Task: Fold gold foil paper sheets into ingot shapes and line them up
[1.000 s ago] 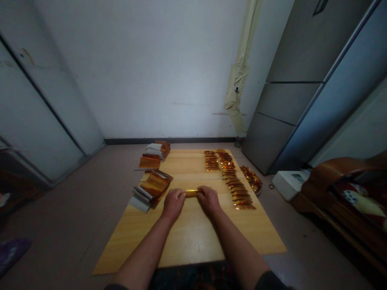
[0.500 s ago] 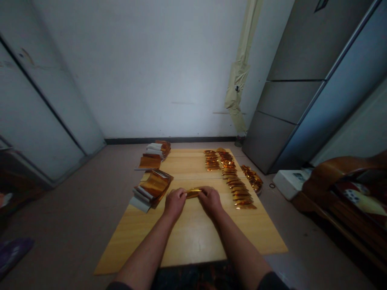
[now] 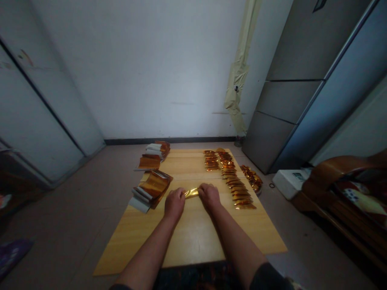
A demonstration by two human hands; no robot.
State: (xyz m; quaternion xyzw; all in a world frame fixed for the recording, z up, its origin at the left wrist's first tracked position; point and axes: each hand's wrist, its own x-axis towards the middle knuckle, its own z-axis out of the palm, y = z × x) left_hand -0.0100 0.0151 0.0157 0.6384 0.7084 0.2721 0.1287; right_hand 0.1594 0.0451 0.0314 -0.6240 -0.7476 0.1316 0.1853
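Between my two hands, over the middle of the wooden table (image 3: 193,237), a folded sheet of shiny gold foil paper (image 3: 191,193) is stretched. My left hand (image 3: 174,204) is closed on its left end, fingers curled. The right end is gripped by my right hand (image 3: 209,196), whose knuckles hide that part of the paper. To the left of my hands lies a fanned stack of gold foil sheets (image 3: 155,184) with pale undersides. On the right, folded gold pieces (image 3: 237,187) lie overlapping in a long row, beside a shorter row (image 3: 211,160).
More foil sheets (image 3: 149,162) hang over the table's far left edge. A container heaped with folded gold pieces (image 3: 252,178) stands beyond the right edge. Farther right are a white box (image 3: 288,183), a wooden armrest (image 3: 341,171) and a grey refrigerator (image 3: 272,121). A wall rises behind the table.
The foil paper between my hands has turned or flattened into a narrower, brighter strip. My right hand has rolled slightly over and up; the left has barely moved.
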